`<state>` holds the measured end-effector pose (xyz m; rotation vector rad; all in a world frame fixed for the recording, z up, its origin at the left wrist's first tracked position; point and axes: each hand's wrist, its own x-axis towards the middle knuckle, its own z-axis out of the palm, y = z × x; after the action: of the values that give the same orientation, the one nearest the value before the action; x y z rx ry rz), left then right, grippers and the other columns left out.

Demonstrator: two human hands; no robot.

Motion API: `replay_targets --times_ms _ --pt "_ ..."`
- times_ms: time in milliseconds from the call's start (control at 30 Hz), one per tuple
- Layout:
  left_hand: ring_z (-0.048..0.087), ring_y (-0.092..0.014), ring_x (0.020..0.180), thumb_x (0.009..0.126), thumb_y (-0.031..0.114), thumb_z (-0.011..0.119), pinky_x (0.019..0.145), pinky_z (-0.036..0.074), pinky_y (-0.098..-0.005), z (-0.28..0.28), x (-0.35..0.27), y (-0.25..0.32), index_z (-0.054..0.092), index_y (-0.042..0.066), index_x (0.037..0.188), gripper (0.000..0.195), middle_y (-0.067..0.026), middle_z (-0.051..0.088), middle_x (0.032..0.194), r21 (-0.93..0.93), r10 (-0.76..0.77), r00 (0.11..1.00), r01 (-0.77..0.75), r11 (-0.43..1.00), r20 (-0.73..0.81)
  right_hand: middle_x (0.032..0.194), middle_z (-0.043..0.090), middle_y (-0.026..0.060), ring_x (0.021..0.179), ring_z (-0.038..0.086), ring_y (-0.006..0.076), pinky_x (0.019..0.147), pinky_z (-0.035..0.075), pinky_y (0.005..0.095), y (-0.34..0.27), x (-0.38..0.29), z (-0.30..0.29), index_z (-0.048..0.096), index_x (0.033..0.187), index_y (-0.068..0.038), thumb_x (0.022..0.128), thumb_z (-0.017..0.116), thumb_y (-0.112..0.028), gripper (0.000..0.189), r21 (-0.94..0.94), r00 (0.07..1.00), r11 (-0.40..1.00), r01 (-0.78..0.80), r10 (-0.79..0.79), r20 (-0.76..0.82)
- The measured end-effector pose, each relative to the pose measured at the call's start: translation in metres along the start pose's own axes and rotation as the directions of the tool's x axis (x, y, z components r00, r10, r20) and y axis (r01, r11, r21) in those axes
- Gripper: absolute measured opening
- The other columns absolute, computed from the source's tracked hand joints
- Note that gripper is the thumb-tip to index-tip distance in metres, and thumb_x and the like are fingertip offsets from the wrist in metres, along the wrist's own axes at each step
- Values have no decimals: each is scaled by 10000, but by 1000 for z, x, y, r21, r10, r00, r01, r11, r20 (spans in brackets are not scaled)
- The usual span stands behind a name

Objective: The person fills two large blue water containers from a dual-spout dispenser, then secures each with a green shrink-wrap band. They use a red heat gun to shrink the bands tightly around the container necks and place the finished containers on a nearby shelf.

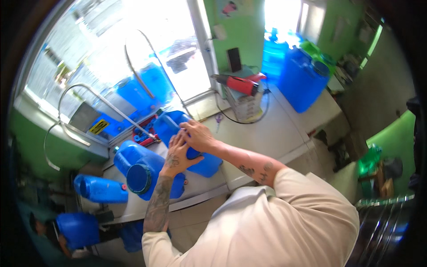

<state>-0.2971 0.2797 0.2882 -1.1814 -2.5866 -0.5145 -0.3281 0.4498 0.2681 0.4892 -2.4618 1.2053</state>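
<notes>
Both hands are on a blue plastic water jug (208, 166) that stands on the counter beneath the window. My left hand (178, 155) lies with spread fingers over the jug's round blue cap. My right hand (197, 136) rests beside it, its fingers bent and touching the left hand's fingers. The palms hide much of the cap, so its fit cannot be told. Close by on the left is a second blue jug (155, 172) with a large round cap (138, 179). A smaller blue container (103, 189) lies further left.
A red tray (146, 140) holds blue caps behind the jugs. A red heat gun (241, 85) rests on a white tub (245, 108), its cable looping near purple-handled scissors (218, 120). A tall blue container (302, 80) stands right. At lower left, a person (41, 228) is beside a blue container (78, 230).
</notes>
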Motion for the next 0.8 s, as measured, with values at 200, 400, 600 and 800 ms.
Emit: replay_targets --times_ms 200,400,600,800 --pt "364 -474 1456 786 594 801 1120 360 -611 34 10 51 500 26 1483 949 -261 439 1547 132 -427 889 449 884 -165 1178 708 183 1087 686 356 950 535 462 18 34 -11 584 1390 -93 1026 551 -334 438 198 871 950 242 -303 388" --pt "417 -440 1437 753 426 876 1128 362 -539 10 6 7 582 -5 1392 825 -264 518 1476 13 -20 998 21 1000 -62 1198 685 214 1116 667 380 963 521 486 -6 -5 1 593 1333 -31 979 588 -336 468 53 994 993 -108 107 18" --pt "371 -481 1451 801 504 829 1135 348 -584 32 -1 32 518 25 1461 873 -275 431 1542 164 -251 958 272 948 -137 1185 685 205 1129 658 391 982 516 479 17 20 -12 562 1382 -64 1027 540 -420 503 192 927 961 200 -249 281" --pt "395 -495 1429 810 526 813 1087 383 -591 40 9 48 549 50 1448 838 -277 454 1528 146 -345 911 382 912 -227 1185 688 198 1122 663 382 989 507 489 20 26 -10 582 1340 -70 1058 494 -407 448 188 893 965 182 -242 378"
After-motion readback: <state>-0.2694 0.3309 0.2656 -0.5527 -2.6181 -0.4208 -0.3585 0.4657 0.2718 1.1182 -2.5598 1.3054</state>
